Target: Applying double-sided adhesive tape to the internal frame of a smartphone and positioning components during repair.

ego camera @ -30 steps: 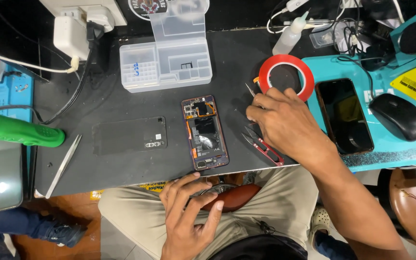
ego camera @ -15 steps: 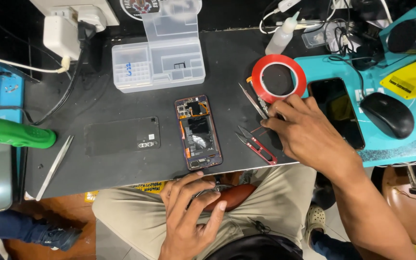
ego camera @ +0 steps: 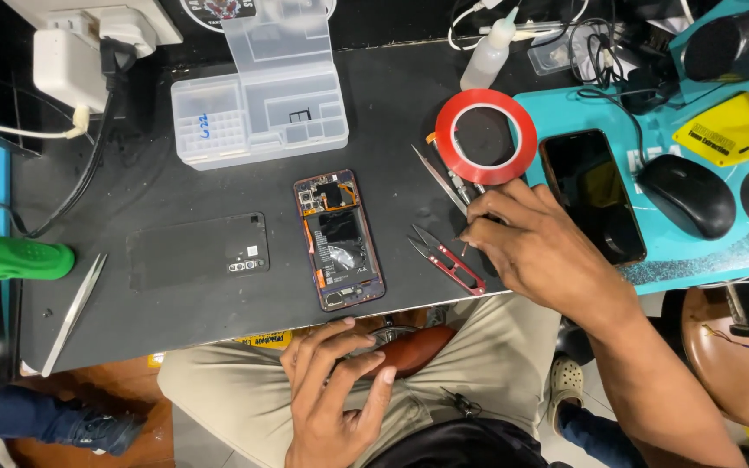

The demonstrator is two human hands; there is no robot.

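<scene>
Head view, one opened phone (ego camera: 339, 240), two hands (ego camera: 526, 243), two tweezers (ego camera: 444, 178)

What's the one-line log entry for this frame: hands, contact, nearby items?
left hand: on lap, fingers on reddish-brown object | right hand: on mat, fingertips at thin tools beside red tape roll | opened phone: untouched, centre mat

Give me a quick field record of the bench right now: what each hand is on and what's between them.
left hand: in the lap, on a reddish-brown object
right hand: fingertips on the mat among thin metal tools, beside the red tape roll
opened phone: lies flat, insides up, untouched
back cover: left of the phone
red snips: lie between phone and right hand
</scene>
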